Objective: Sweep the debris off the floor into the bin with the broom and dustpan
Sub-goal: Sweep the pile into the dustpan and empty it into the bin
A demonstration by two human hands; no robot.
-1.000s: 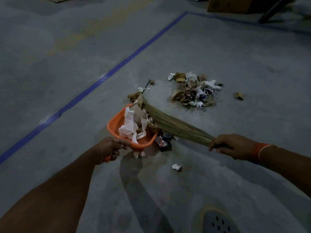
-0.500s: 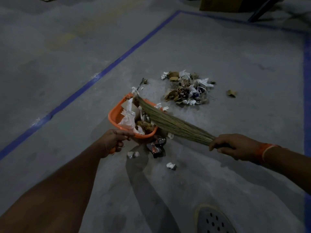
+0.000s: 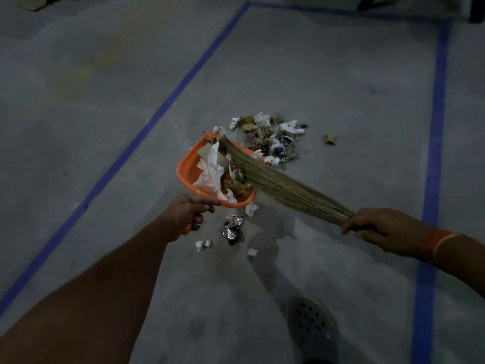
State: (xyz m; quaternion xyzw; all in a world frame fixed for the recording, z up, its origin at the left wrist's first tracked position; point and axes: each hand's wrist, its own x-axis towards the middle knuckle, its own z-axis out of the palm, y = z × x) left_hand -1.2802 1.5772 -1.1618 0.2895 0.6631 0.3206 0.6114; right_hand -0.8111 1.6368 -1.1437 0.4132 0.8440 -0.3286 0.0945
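Note:
An orange dustpan (image 3: 186,169) holds crumpled white paper, cardboard and brown scraps. My left hand (image 3: 187,214) grips its handle at the near end. My right hand (image 3: 378,227) grips a straw broom (image 3: 283,187) whose bristles lie across the pan's right side, tip at the pan's far rim. A debris pile (image 3: 270,139) of paper and dry scraps sits on the floor just beyond the pan. Near the pan lie a crumpled foil wrapper (image 3: 231,228) and small white paper bits (image 3: 203,243). No bin is in view.
Blue tape lines (image 3: 147,127) run diagonally at left and straight down at right (image 3: 433,153) on the grey concrete floor. A lone brown scrap (image 3: 330,138) lies right of the pile. My grey perforated shoe (image 3: 312,327) shows at the bottom.
The dustpan has slid forward to the pile's near edge, leaving the foil wrapper and paper bits behind it. The broom tip now reaches the pan's far rim.

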